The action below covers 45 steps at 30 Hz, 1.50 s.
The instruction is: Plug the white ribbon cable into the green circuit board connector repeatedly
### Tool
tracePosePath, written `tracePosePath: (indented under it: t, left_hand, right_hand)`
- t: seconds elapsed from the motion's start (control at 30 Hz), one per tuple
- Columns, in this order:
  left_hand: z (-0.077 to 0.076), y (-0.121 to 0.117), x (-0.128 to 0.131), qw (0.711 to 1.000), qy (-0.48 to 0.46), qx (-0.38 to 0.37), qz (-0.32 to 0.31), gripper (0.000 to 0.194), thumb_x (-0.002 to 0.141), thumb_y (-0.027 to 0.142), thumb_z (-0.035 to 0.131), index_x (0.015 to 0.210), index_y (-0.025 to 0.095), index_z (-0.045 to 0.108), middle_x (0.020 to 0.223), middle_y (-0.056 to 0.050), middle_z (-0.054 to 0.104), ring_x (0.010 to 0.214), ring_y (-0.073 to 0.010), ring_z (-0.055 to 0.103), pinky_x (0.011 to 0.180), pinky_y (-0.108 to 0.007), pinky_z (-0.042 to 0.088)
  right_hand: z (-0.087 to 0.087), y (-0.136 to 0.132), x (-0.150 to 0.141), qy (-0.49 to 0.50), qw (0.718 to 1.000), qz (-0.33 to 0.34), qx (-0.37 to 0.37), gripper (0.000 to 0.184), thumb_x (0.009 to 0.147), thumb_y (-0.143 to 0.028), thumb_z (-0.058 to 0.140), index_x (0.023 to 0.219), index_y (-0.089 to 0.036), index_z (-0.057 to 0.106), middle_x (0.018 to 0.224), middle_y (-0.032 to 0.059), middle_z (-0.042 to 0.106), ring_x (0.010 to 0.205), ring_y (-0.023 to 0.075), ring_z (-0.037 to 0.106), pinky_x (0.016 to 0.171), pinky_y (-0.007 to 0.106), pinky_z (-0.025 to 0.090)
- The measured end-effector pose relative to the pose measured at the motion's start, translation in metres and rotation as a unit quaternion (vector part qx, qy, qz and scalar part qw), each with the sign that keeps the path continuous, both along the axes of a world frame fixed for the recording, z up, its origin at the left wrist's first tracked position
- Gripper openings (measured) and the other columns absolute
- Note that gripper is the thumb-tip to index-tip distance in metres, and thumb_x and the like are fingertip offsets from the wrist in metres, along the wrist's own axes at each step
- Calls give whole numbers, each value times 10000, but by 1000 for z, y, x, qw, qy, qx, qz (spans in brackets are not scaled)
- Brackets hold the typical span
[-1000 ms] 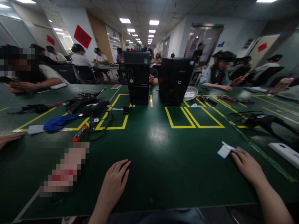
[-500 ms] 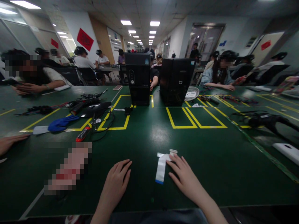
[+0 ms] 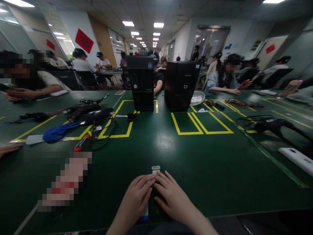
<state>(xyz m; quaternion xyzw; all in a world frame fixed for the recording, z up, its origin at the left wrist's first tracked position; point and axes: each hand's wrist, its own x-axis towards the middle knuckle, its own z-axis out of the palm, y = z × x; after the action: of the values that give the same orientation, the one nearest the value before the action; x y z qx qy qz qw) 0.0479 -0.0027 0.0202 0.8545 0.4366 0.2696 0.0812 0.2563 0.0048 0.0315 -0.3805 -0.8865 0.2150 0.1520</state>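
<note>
Bright ceiling panels (image 3: 158, 25) in rows above pale walls (image 3: 182, 42), a brown wall section (image 3: 100, 32), black chairs (image 3: 88, 79) and double doors (image 3: 212, 42).

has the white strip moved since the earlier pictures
Yes, leftward: a second ago the white strip lay farther right than the right black tower; now its visible parts lie left of that tower.

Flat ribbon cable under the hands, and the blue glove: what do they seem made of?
Flat ribbon cable: probably smooth plastic film, going by its thin white strip and blue end. Its connector: metal or hard plastic; too small to tell. Blue glove: likely fabric, perhaps rubber-coated, with a matte finish, judging by its dull, uneven surface.
</note>
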Motion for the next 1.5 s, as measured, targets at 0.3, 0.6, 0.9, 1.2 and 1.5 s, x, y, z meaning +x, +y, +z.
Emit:
tracePosePath:
  t: [0.3,0.6,0.9,1.2,1.5]
  left_hand:
    - [-1,2,6,999,15,-33,18,360,950,169,474,1294,232,556,1270,-66,618,1133,-237,581,965,-439,492]
    - [-2,0,9,998,42,-49,21,356,955,184,485,1304,222,544,1299,-56,594,1178,-242,537,1017,-469,445]
    - [-2,0,10,997,51,-42,29,345,972,222,469,1310,215,540,1294,-60,600,1183,-245,537,1005,-478,458]
    - [-1,2,9,998,55,-21,22,338,964,209,468,1288,223,563,1267,-56,617,1140,-236,566,993,-462,471]
    - [0,2,10,998,56,-29,25,336,969,209,459,1291,215,555,1271,-53,612,1150,-238,553,1012,-478,452]
  right_hand:
    - [-5,11,82,65,986,-152,12,406,970,-366,373,1339,-270,513,1493,66,356,1377,208,327,1119,445,325]
    - [-45,40,342,-149,780,-588,153,912,853,-658,135,1292,38,527,1405,346,340,1390,419,198,1071,571,231]
    - [-34,38,415,-168,712,-682,-15,948,804,-659,179,1441,23,343,1446,307,321,1332,407,320,1010,517,257]
    - [-27,33,402,-199,761,-617,-20,799,818,-599,260,1380,-66,457,1328,248,477,1195,357,487,963,440,392]
    - [-11,21,368,-220,744,-625,86,711,875,-545,167,1280,-107,555,1340,198,468,1208,361,446,970,467,396]
